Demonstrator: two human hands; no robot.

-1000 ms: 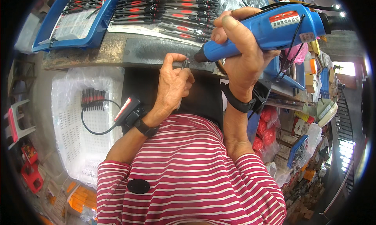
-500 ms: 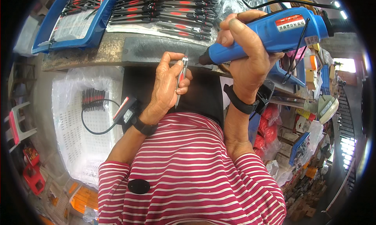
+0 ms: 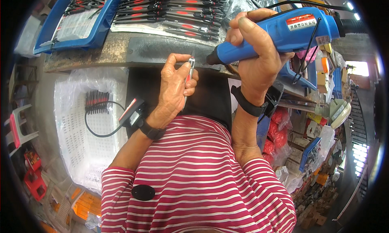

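My left hand [image 3: 172, 87] is closed around a slim silver-and-red pen-like tool [image 3: 189, 73], its thin tip pointing away from me at the bench edge. Thumb and fingers pinch it near the pale head; its lower end comes out below my fingers. My right hand [image 3: 259, 56] grips a blue corded power tool [image 3: 285, 29] held sideways, its black nose [image 3: 212, 57] pointing left. A small gap separates that nose from the slim tool. Across the bench lie stacked rows of similar slim grey, red and black tools [image 3: 188, 10].
A blue tray [image 3: 94, 37] of slim tools stands at the far left. Below the bench edge [image 3: 91, 56], a plastic-lined white crate [image 3: 75, 148] holds several more. Clear plastic bags [image 3: 239, 4] lie behind the power tool, whose black cable [image 3: 300, 2] runs along the far right.
The blue power tool and my right hand have shifted very slightly right. The slim tool has turned a little in my left hand, showing less red.
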